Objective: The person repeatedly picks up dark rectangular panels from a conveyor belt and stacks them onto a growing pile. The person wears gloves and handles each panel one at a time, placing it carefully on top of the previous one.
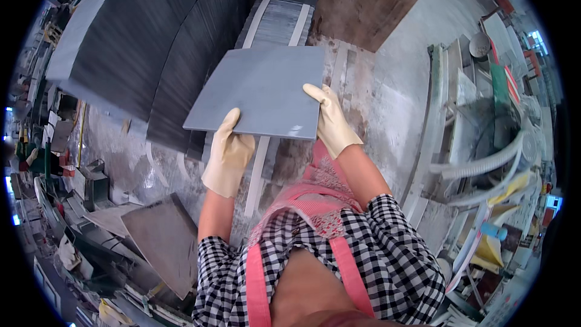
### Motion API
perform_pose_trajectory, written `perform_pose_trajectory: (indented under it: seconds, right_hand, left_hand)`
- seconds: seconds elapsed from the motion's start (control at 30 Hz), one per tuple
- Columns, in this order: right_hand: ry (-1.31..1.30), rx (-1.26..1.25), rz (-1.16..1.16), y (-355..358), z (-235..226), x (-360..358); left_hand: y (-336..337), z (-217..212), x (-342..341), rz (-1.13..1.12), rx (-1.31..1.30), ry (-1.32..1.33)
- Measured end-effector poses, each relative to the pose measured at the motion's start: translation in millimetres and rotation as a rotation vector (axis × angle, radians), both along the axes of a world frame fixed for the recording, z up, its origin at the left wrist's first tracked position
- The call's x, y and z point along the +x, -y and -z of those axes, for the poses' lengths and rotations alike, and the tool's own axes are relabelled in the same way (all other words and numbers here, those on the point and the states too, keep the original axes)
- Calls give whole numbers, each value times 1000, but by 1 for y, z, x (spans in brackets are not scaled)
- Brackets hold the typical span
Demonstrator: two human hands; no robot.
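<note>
Dusty stone workshop, concrete floor pale with grit, seen from above. Large dark grey slabs lean in a stack at upper left, ribbed surfaces, edges bending with the lens. Brown board lies on the floor at top centre. Narrow grey slab with two pale strips lies just beyond the held piece.

Both hands wear cream rubber gloves. Left hand clamps the near edge of a square grey tile near its lower left corner, thumb on top, fingers hidden under. Right hand grips the tile's right edge near the lower right corner, thumb lying on the top face, fingers curled beneath. Tile is held flat in the air in front of the body, above the floor, slightly tilted, touching nothing but the gloves. Small pale chip or smear shows near its lower right edge.

Person wears a black-and-white checked shirt and a pink apron with pink straps.

Lower left: another flat brownish-grey slab rests at an angle among clutter and offcuts. Right side: cutting machine with a green part, a ribbed white hose, pale stone strips beside it. Far rim details too blurred to tell.
</note>
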State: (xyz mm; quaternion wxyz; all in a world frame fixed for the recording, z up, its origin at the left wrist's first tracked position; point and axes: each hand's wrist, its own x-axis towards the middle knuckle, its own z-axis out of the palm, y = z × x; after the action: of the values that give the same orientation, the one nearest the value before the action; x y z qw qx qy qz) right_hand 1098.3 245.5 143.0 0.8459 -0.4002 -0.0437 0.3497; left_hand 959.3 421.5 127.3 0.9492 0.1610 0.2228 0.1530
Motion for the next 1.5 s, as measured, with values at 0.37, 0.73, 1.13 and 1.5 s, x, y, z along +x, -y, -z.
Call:
perform_pose_trajectory:
  seconds: [0.37, 0.73, 1.13, 1.5]
  right_hand:
    - [-189, 248, 30, -79, 94, 245]
    - [-433, 629, 12, -105, 169, 342]
    - [-323, 371, 35, -102, 142, 340]
    - [-49, 299, 190, -111, 103, 422]
  left_hand:
    - [-121, 94, 298, 484, 2383, -507]
    - [-134, 88, 394, 708, 3536, -561]
    - [-138, 99, 394, 763, 3533, -662]
    - [-135, -6, 465, -456, 4300, -1702]
